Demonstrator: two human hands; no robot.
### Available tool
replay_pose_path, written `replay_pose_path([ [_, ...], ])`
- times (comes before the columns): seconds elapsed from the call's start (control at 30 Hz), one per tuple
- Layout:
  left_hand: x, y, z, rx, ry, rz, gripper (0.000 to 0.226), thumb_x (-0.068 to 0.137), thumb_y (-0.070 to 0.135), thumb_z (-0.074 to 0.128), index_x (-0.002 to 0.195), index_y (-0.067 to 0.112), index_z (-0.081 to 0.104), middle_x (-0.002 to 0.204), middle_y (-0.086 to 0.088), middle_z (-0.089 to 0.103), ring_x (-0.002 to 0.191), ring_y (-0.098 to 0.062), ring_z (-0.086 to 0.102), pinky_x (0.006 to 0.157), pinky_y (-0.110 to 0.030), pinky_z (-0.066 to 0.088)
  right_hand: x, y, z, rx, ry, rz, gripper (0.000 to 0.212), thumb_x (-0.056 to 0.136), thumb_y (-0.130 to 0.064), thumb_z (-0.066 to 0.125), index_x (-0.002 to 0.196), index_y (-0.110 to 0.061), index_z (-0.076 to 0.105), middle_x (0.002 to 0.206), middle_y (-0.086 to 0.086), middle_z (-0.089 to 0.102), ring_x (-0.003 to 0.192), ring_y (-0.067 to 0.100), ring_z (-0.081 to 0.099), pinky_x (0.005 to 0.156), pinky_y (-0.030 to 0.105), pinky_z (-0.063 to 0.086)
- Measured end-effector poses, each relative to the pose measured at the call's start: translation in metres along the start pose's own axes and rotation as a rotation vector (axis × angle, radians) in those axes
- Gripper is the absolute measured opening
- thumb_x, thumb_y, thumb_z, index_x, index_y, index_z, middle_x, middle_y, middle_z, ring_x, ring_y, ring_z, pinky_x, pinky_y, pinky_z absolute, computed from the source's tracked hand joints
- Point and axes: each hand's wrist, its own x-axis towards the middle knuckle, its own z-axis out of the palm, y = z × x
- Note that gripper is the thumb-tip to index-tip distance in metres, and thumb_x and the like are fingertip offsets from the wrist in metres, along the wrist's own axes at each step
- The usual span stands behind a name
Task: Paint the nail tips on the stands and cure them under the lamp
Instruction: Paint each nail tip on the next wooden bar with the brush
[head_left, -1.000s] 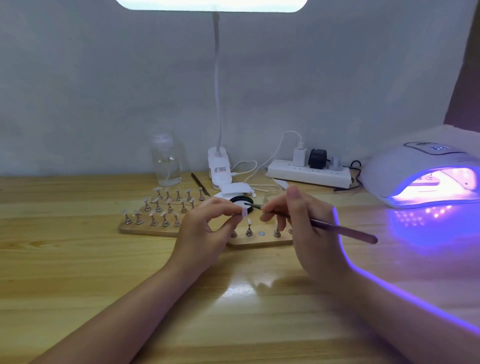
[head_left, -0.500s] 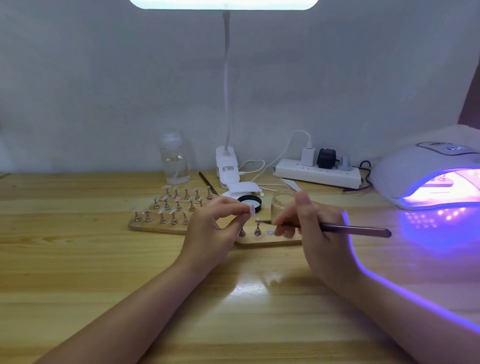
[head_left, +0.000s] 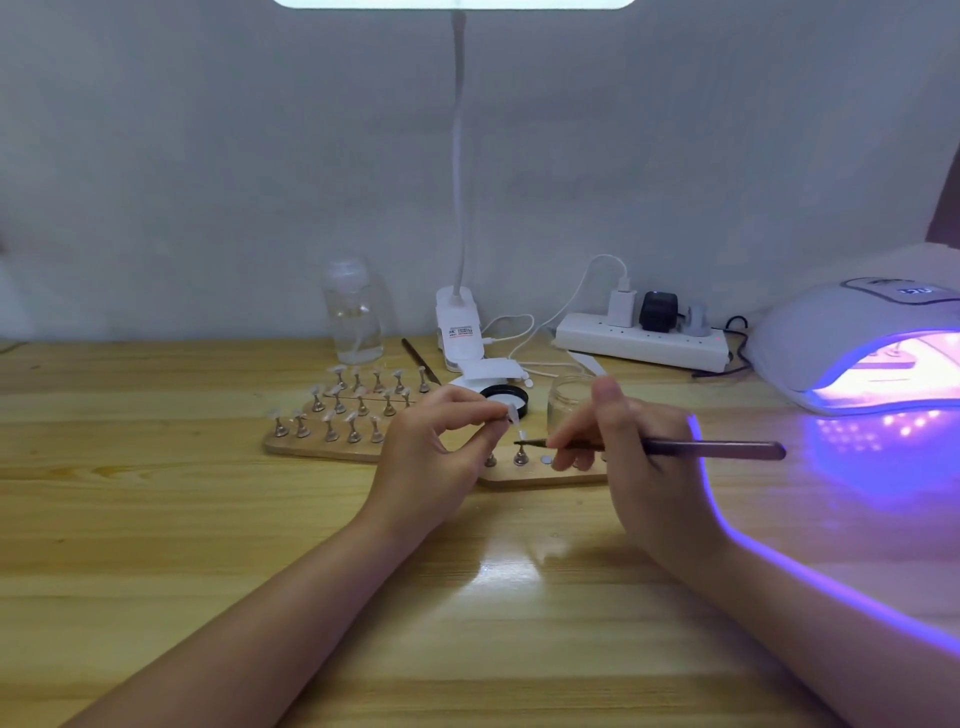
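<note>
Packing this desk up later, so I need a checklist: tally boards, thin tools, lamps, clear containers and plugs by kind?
Wooden boards: 2
Thin tools: 2, brush in the right hand, dark stick by the bottle
Lamps: 2, desk lamp, curing lamp
Clear containers: 2, bottle, jar
Plugs in the power strip: 3
Total: 11

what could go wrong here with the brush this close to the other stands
1. The left hand pinches one small nail tip by its edge; it could slip or get smudged by a fingertip.
2. The brush in the right hand reaches over the near wooden board; it might knock the stand just below.
3. The open jar sits just behind the hands and could be bumped.
</note>
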Motion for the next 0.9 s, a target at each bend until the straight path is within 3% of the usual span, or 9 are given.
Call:
replay_pose_path([
  [0.13, 0.0000, -0.0007, -0.0009, 0.007, -0.006, 0.000, 0.019, 0.077, 0.002, 0.069, 0.089, 0.016, 0.072, 0.081, 0.007, 0.065, 0.080, -0.002, 0.059, 0.074, -0.007, 0.041, 0.0019, 0.0003, -0.0001, -0.082, 0.001, -0.045, 0.043, 0.090, -0.041, 0.035, 0.069, -0.020, 0.066, 0.061, -0.005, 0.065, 0.061, 0.006, 0.060, 0.061, 0.019, 0.046],
  [0.23, 0.0002, -0.0010, -0.0004, 0.011, -0.004, 0.004, 0.018, 0.077, 0.002, 0.069, 0.089, 0.015, 0.073, 0.081, 0.007, 0.065, 0.079, -0.003, 0.059, 0.074, -0.007, 0.041, 0.0009, -0.0010, 0.0006, 0.015, 0.006, 0.037, 0.047, 0.086, -0.047, 0.037, 0.062, -0.018, 0.066, 0.057, 0.003, 0.064, 0.052, 0.011, 0.060, 0.055, 0.022, 0.046],
  [0.37, 0.0002, -0.0020, -0.0010, 0.016, -0.005, 0.027, 0.021, 0.076, -0.001, 0.069, 0.089, 0.015, 0.072, 0.081, 0.007, 0.065, 0.080, -0.004, 0.060, 0.075, -0.009, 0.042, 0.0025, -0.0022, 0.0014, -0.039, 0.028, -0.032, 0.040, 0.089, -0.040, 0.036, 0.069, -0.023, 0.066, 0.059, -0.006, 0.064, 0.059, 0.005, 0.060, 0.059, 0.015, 0.044],
  [0.53, 0.0016, -0.0024, -0.0004, -0.001, -0.007, 0.030, 0.018, 0.076, -0.001, 0.069, 0.088, 0.012, 0.073, 0.082, 0.005, 0.067, 0.080, -0.004, 0.060, 0.076, -0.010, 0.043, 0.0003, -0.0019, 0.0017, 0.076, 0.045, 0.029, 0.046, 0.086, -0.044, 0.038, 0.060, -0.017, 0.066, 0.056, 0.000, 0.065, 0.051, 0.013, 0.060, 0.054, 0.018, 0.045],
  [0.63, 0.0015, -0.0025, -0.0004, -0.012, -0.005, 0.023, 0.019, 0.075, -0.001, 0.069, 0.089, 0.012, 0.072, 0.082, 0.005, 0.067, 0.080, -0.004, 0.061, 0.076, -0.010, 0.044, 0.0015, -0.0020, 0.0014, -0.032, 0.026, -0.027, 0.041, 0.089, -0.040, 0.037, 0.069, -0.021, 0.067, 0.061, -0.004, 0.066, 0.061, 0.006, 0.061, 0.060, 0.017, 0.046],
  [0.77, 0.0017, -0.0018, 0.0000, -0.017, 0.012, 0.022, 0.022, 0.075, -0.002, 0.070, 0.089, 0.015, 0.072, 0.080, 0.007, 0.066, 0.078, -0.002, 0.060, 0.074, -0.008, 0.042, -0.0003, -0.0026, 0.0024, 0.029, 0.020, 0.052, 0.046, 0.085, -0.046, 0.040, 0.060, -0.018, 0.066, 0.055, 0.000, 0.065, 0.052, 0.007, 0.059, 0.055, 0.018, 0.046],
  [0.9, 0.0014, -0.0020, -0.0003, -0.017, 0.011, 0.019, 0.022, 0.074, -0.001, 0.071, 0.090, 0.014, 0.072, 0.081, 0.006, 0.067, 0.078, -0.004, 0.061, 0.075, -0.009, 0.043, 0.0007, -0.0036, 0.0026, -0.061, 0.015, -0.036, 0.040, 0.089, -0.039, 0.039, 0.069, -0.019, 0.068, 0.063, -0.008, 0.066, 0.060, 0.003, 0.060, 0.060, 0.013, 0.044],
])
